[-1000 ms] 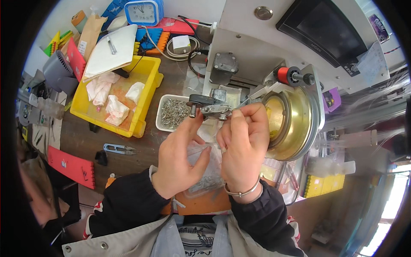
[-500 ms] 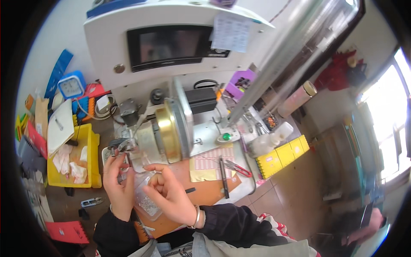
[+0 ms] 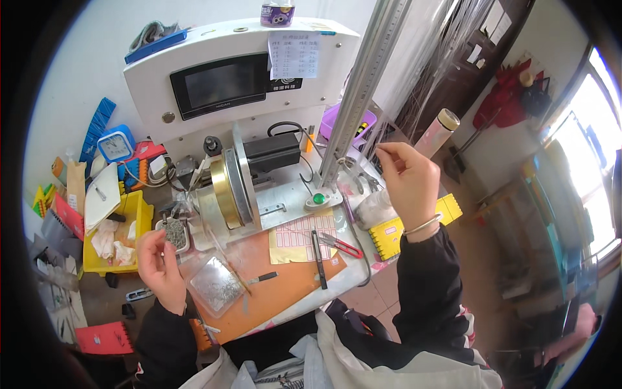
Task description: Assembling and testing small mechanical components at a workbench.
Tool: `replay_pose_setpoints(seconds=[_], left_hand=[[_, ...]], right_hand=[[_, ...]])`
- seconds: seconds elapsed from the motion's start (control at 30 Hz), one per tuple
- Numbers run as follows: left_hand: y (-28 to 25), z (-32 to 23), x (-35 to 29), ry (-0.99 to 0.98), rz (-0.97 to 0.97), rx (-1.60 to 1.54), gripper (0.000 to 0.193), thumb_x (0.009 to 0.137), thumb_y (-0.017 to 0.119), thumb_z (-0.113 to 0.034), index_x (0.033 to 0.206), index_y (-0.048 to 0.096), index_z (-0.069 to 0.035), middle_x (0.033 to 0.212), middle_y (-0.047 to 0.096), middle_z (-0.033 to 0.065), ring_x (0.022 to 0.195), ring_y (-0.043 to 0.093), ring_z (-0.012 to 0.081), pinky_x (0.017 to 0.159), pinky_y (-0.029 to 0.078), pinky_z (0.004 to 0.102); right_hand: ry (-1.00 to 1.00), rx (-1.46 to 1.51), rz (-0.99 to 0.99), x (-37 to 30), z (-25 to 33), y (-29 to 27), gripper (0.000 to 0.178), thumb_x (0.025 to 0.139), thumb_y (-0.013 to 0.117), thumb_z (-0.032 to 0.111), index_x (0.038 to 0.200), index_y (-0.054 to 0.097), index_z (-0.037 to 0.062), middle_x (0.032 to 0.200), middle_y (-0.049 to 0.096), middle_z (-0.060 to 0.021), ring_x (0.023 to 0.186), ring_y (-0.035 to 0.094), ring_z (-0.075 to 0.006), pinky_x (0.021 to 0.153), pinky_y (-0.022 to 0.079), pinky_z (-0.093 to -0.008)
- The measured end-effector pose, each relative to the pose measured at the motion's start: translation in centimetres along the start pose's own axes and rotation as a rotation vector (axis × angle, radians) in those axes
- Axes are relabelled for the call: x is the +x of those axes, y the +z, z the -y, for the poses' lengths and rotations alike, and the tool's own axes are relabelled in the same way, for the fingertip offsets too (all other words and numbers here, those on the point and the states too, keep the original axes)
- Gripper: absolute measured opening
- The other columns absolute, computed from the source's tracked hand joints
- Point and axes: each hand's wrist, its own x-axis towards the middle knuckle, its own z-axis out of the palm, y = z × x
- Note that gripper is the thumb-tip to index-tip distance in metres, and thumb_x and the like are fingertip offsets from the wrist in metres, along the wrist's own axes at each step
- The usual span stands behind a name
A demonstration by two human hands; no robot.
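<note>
My left hand [image 3: 161, 271] is beside a small white dish of tiny metal parts [image 3: 175, 235], its fingers curled toward the thumb. Whatever lies between those fingertips is too small to make out. Raised at the right, past the upright metal rail, my right hand [image 3: 413, 188] has thumb and fingers pinched together; what they hold cannot be made out. Between the hands stands a machine with a brass-coloured wheel [image 3: 223, 194] and a clear guard. A clear plastic box [image 3: 215, 285] with small metal pieces lies on the orange-brown board [image 3: 285, 295].
Red-handled scissors [image 3: 342, 245] and a black pen-like tool [image 3: 319, 259] lie right of a label sheet [image 3: 298, 236]. An upright rail [image 3: 363, 84] rises behind. The yellow bin [image 3: 144, 217] holds crumpled cloths. A yellow notebook [image 3: 389, 240] sits at the right edge.
My hands were close together in front of the wheel. The right hand has swung far right and up; the left has shifted slightly left. The head view has shifted and is sharper.
</note>
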Motion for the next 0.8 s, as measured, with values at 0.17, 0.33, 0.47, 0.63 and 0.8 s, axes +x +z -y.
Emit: replay_pose_setpoints(seconds=[0.17,0.33,0.47,0.63,0.8], left_hand=[[-3.1,-3.9,1.2,0.065,0.012,0.054,0.021,0.097,0.051,0.003,0.116,0.059,0.001,0.1,0.058,0.0051,0.083,0.053,0.0103,0.077,0.044,0.0233],[1.8,-10.7,1.3,-0.066,0.206,-0.149,0.034,0.095,0.06,-0.009,0.127,0.056,0.002,0.107,0.063,0.008,0.082,0.056,0.0113,0.075,0.045,0.0245],[4.5,-13.5,2.8,0.016,0.699,-0.35,0.048,0.093,0.068,-0.023,0.131,0.057,0.005,0.116,0.066,0.0143,0.084,0.062,0.0131,0.075,0.049,0.0241],[5.3,-14.7,2.6,-0.584,0.831,-0.711,0.046,0.095,0.069,-0.023,0.129,0.057,0.007,0.111,0.069,0.0129,0.097,0.068,0.0154,0.075,0.051,0.0255],[6.6,-15.0,2.1,-0.546,0.9,-0.562,0.026,0.096,0.064,-0.006,0.118,0.065,0.006,0.098,0.073,0.0127,0.088,0.071,0.0157,0.066,0.053,0.0243]], right_hand=[[0.199,0.672,-0.141,-0.8,2.0,-4.1,0.021,0.097,0.063,0.009,0.109,0.071,-0.0058,0.091,0.075,-0.0138,0.055,0.061,-0.0074,0.051,0.047,-0.0183],[0.408,1.36,0.404,-7.6,6.2,-2.1,0.027,0.102,0.056,0.009,0.119,0.066,-0.0074,0.101,0.074,-0.021,0.038,0.046,-0.0036,0.04,0.037,-0.0187],[0.616,1.401,0.508,-8.6,8.6,1.1,0.027,0.102,0.057,0.011,0.12,0.067,-0.0065,0.102,0.074,-0.0213,0.04,0.046,-0.0025,0.039,0.034,-0.0172],[0.511,1.2,0.468,-8.9,10.4,1.9,0.024,0.1,0.06,0.007,0.119,0.068,-0.0055,0.1,0.075,-0.016,0.046,0.049,-0.0008,0.041,0.036,-0.0169],[0.414,1.034,0.437,-8.8,10.2,1.8,0.023,0.099,0.061,0.004,0.118,0.068,-0.0055,0.1,0.076,-0.014,0.051,0.052,-0.0007,0.043,0.039,-0.0168]])
